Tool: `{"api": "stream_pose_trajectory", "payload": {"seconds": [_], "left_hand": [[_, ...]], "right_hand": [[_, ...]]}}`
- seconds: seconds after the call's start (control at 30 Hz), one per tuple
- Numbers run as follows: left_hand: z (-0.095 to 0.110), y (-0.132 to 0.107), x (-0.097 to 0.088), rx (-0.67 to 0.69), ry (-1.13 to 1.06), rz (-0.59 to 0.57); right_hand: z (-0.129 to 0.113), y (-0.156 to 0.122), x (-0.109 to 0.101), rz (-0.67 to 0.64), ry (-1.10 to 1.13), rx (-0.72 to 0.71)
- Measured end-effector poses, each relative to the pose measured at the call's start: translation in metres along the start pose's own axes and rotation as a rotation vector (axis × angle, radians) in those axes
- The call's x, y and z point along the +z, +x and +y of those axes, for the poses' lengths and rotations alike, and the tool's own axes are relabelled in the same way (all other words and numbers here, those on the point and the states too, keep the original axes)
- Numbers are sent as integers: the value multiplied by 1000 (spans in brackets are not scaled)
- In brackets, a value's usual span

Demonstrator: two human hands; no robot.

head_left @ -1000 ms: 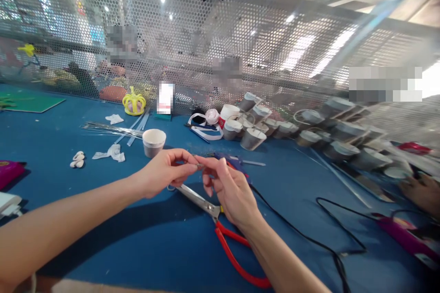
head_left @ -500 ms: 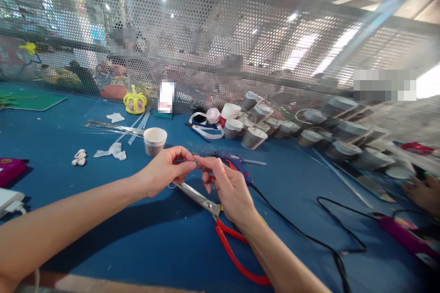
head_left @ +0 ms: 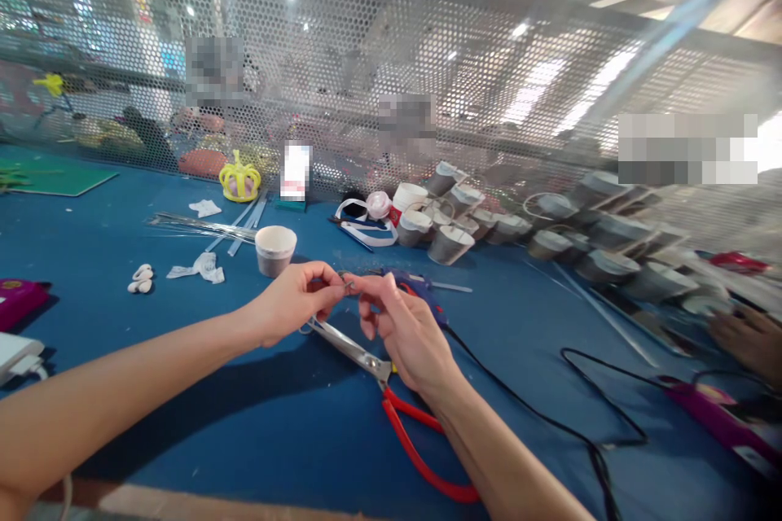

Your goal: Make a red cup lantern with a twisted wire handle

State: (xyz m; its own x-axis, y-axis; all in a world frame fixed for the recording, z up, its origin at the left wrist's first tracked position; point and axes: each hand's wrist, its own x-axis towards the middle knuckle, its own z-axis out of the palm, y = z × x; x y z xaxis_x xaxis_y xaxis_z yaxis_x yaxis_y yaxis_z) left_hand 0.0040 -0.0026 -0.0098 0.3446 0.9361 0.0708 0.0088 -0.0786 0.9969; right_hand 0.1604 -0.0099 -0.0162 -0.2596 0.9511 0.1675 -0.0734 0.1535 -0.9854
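My left hand (head_left: 298,299) is closed in a pinch on a small, thin, grey wire-like piece (head_left: 348,286), too small to make out fully. My right hand (head_left: 410,327) meets it from the other side, its thumb and index finger pressed at the piece and the other fingers curled. Beneath the hands lie large scissors (head_left: 421,456) with red handles, their blades towards my left hand. Behind my right hand rests a blue glue gun (head_left: 428,297), partly covered. A small paper cup (head_left: 274,252) stands just beyond my left wrist.
Thin wires (head_left: 201,226), white scraps (head_left: 204,267) and a yellow crown-shaped piece (head_left: 240,181) lie at the left. Several grey cups (head_left: 450,244) are heaped along the perforated screen (head_left: 342,73). A black cord (head_left: 519,407) crosses the right side, near another person's hand (head_left: 749,338).
My hands stay nearly in place, with only slight finger movement around the small piece. At the far right, the other person's hand has shifted a little left.
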Motion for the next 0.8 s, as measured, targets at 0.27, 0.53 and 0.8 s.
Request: {"api": "stream_pose_trajectory", "payload": {"seconds": [0.27,0.53,0.8], "left_hand": [[1,0,3,-51,-49,-31],[3,0,2,-36,-57,-9],[4,0,0,8,1,-24]], "right_hand": [[0,0,2,-14,22,30],[-7,0,6,-8,226,118],[-10,0,3,7,289,171]]}}
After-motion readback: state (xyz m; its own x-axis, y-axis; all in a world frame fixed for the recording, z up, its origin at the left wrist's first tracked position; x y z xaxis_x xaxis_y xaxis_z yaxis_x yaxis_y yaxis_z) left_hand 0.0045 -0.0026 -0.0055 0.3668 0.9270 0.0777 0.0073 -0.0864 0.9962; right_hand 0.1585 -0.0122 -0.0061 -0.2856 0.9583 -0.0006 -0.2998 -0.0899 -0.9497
